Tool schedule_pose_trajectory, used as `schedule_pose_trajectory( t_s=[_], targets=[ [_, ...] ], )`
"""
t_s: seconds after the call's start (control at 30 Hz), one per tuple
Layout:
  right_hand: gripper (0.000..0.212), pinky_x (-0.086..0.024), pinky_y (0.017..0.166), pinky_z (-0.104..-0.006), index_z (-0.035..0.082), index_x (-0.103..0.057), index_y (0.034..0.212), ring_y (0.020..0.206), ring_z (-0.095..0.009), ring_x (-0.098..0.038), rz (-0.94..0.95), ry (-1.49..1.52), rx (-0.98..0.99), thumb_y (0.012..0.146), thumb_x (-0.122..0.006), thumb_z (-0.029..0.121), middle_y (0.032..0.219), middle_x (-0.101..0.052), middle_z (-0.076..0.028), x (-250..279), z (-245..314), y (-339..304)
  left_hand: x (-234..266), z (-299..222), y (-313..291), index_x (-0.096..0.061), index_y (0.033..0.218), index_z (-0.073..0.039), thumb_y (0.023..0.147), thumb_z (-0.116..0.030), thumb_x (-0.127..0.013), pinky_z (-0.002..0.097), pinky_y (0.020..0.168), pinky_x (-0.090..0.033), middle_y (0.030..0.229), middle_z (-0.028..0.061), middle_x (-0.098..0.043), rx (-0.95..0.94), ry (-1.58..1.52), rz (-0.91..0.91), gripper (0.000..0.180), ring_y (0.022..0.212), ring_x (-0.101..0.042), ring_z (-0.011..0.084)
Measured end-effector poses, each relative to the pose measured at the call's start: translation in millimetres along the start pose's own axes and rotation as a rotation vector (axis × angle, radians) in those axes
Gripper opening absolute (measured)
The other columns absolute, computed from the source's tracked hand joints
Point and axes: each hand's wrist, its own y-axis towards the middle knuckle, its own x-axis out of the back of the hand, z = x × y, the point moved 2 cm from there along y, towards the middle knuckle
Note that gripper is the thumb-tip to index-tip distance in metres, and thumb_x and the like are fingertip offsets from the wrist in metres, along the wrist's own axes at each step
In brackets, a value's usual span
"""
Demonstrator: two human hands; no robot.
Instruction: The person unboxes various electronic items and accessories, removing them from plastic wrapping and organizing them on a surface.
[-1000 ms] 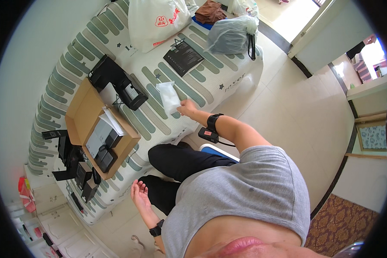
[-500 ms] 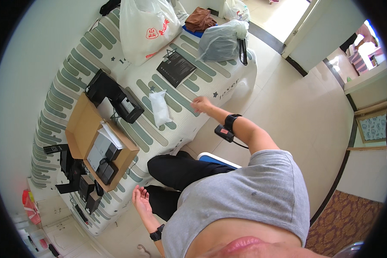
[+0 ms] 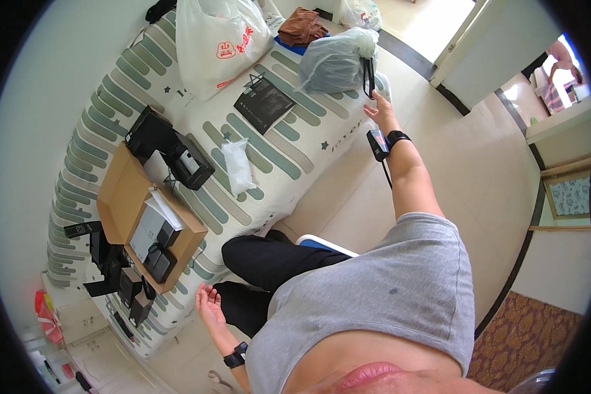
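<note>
One-handed, has right hand (image 3: 381,111) outstretched with fingers apart by the black strap (image 3: 372,79) of the knotted bag (image 3: 331,64), upper right of the frame; cannot tell if touching. Holds left hand (image 3: 208,303) empty, loosely curled, lower left, perhaps for balance.

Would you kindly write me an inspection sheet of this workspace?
Surface: striped cover, rumpled in places.
Job's things: translucent bag on the cover, with a black strap hanging at its side.
Clutter: open cardboard box, white packet, flat black package, carrier bag, brown cloth.
Hands: right hand open, fingertips at the strap, contact unclear; left hand open and empty, away from the cover's things.
Cables: black cable at the right wrist; far end hidden.
Surroundings: tiled floor; another person beyond a doorway.
</note>
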Motion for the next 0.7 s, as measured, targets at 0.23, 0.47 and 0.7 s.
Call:
schedule_pose_trajectory(
  t_s=[0.23, 0.47, 0.7],
  targets=[
    [0.034, -0.046, 0.073, -0.0406, 0.005, -0.041, 0.105, 0.090, -0.033, -0.052, 0.164, 0.211, 0.001, 0.078, -0.057, 0.018, 0.101, -0.046, -0.017, -9.1, 25.9, 43.8, -1.3, -3.8, -4.4, -0.049, 0.106, -0.004, 0.084, -0.019, -0.049, 0.0237, 0.066, -0.043, 0.086, 0.0051, -0.056, -0.021, -0.022, 0.029, 0.027, 0.074, -0.053, 0.0113],
    [0.029, -0.051, 0.060, -0.0323, -0.004, -0.046, 0.097, 0.073, -0.028, -0.056, 0.128, -0.024, 0.198, 0.074, -0.059, 0.008, 0.091, -0.049, -0.019, -42.3, 86.2, 20.6, -4.3, -4.1, -8.5, -0.049, 0.106, -0.003, 0.084, -0.019, -0.049, 0.0239, 0.066, -0.044, 0.086, 0.0057, -0.057, -0.021, -0.026, -0.022, 0.027, 0.074, -0.053, 0.0116],
    [0.053, -0.047, 0.067, -0.0401, 0.008, -0.041, 0.112, 0.093, -0.035, -0.048, 0.086, -0.149, 0.096, 0.067, -0.067, 0.014, 0.119, -0.037, -0.014, -13.0, 24.1, 34.1, -3.2, -0.4, -15.4, -0.050, 0.106, -0.004, 0.084, -0.019, -0.049, 0.0237, 0.066, -0.043, 0.087, 0.0054, -0.057, -0.015, -0.019, -0.062, 0.027, 0.074, -0.054, 0.0116]
  ],
)
